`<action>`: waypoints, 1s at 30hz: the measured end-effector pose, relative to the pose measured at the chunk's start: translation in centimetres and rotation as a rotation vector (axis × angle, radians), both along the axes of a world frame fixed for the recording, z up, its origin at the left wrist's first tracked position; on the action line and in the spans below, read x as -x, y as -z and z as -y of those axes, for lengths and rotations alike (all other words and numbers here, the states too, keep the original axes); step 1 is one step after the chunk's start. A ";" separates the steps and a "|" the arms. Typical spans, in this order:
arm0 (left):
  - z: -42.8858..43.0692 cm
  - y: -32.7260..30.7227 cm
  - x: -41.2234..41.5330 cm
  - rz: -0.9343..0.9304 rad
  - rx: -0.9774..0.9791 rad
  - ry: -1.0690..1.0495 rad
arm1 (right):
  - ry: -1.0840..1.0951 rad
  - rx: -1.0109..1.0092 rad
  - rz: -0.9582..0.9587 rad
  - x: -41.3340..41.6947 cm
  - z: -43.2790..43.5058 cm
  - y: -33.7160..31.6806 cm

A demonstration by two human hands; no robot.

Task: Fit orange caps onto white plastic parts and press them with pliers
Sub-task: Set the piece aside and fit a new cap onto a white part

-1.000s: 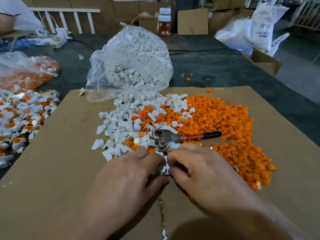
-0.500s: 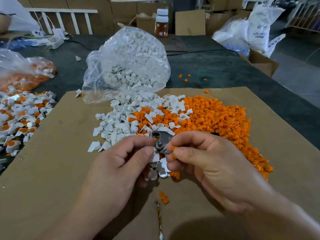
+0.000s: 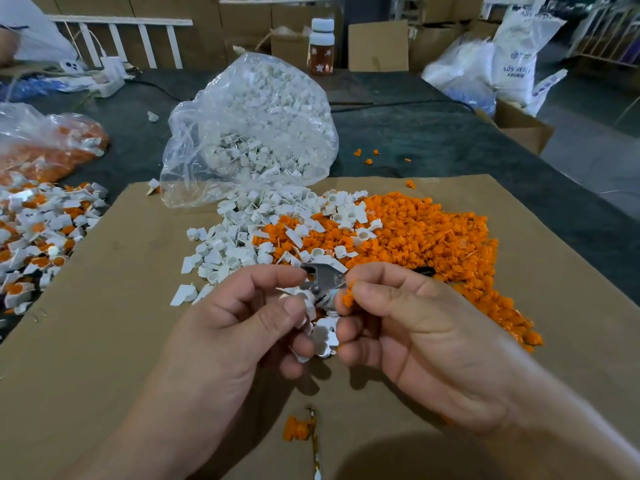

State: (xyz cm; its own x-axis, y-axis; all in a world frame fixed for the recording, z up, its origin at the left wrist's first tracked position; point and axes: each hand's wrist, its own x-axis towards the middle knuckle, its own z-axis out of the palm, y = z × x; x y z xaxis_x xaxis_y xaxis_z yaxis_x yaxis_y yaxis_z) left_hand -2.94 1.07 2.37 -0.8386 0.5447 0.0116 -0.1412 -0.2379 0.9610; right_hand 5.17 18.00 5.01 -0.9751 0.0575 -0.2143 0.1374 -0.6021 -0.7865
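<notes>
Fitting step here: my left hand (image 3: 235, 327) pinches a white part (image 3: 303, 304) and my right hand (image 3: 426, 341) pinches an orange cap (image 3: 347, 296) just beside it, fingers curled. Next I'd guess: seat the cap square, then grab the pliers (image 3: 323, 275) lying just beyond.

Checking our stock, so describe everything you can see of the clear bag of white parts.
The bag is thin, clear, crinkled plastic, bulging with small white parts. It lies on its side, straddling the dark table and the far edge of the cardboard sheet. Its open mouth faces the person, spilling parts onto the cardboard.
</notes>
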 end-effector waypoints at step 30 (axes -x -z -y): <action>-0.3 -0.5 -1.2 -0.080 0.051 -0.055 | 0.244 -0.951 -0.223 -1.1 1.1 0.6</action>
